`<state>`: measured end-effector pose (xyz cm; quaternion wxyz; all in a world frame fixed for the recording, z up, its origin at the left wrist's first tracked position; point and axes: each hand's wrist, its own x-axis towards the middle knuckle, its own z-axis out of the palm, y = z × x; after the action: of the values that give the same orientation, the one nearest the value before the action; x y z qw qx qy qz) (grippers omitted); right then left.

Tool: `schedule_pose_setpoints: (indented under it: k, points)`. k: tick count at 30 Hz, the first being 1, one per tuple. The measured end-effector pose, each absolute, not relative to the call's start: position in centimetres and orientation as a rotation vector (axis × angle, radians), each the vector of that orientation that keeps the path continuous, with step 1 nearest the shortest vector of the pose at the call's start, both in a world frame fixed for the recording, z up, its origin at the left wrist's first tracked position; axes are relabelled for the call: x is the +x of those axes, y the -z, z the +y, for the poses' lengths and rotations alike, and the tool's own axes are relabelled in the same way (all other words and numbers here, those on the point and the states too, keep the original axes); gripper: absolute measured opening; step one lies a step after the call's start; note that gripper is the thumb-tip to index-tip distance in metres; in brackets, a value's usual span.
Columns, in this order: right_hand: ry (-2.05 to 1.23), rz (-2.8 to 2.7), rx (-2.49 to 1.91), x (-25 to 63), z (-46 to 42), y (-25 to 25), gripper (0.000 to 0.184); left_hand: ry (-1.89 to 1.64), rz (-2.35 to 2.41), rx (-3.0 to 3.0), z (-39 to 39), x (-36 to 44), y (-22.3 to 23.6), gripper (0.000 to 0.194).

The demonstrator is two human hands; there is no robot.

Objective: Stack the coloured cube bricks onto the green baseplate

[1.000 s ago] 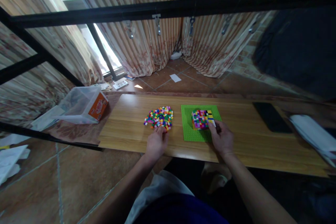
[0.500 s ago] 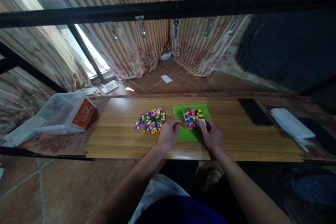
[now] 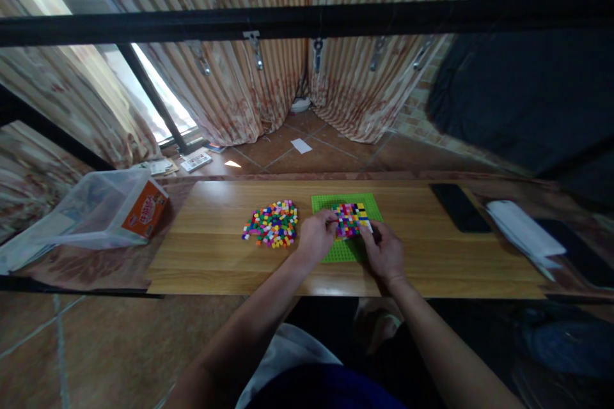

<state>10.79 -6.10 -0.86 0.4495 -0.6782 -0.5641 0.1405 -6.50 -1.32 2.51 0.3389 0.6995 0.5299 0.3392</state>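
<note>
A layered block of small colourful toy bricks (image 3: 350,217) stands on a green studded baseplate (image 3: 343,252). My left hand (image 3: 316,236) is at the block's left side, its fingertips pinched on a tiny red brick (image 3: 334,220). At the near right corner of the block, my right hand (image 3: 386,249) has thumb and fingers closed around a white brick (image 3: 368,226); whether that brick is attached to the block I cannot tell. Left of my left hand lies a loose pile of mixed-colour bricks (image 3: 272,223).
Everything sits on a long wooden board (image 3: 206,255). A black phone (image 3: 459,207) and a folded white cloth-like item (image 3: 525,228) lie to the right. On the left is a clear plastic bin (image 3: 103,208) with an orange label. A dark bar (image 3: 288,22) crosses above.
My left hand has moved right with the red brick, from the baseplate's left edge to the block. My right hand stays at the block's corner. The view has shifted slightly.
</note>
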Motion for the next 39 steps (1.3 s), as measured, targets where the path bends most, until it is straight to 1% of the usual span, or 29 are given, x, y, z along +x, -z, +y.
schedule_pose_setpoints:
  k: [12,21,25,28,39]
  points:
    - [-0.347,-1.394,-1.668,10.8,-6.1,0.9,0.051,-0.886,1.387,1.854,-0.8,-6.1,-2.5,0.014]
    - [-0.337,-1.401,-1.682,10.8,-6.0,1.0,0.051,-0.977,1.245,1.430,0.6,-6.1,-1.1,0.013]
    - [-0.350,-1.393,-1.684,10.8,-6.0,1.1,0.049,-0.994,1.182,1.290,0.9,-6.0,-0.6,0.006]
    - [-0.348,-1.396,-1.680,10.8,-6.1,1.0,0.048,-0.985,1.201,1.229,1.0,-5.8,-0.5,0.005]
    - [-0.338,-1.411,-1.680,10.9,-6.0,1.2,0.048,-1.007,1.339,1.397,0.9,-5.7,0.8,0.009]
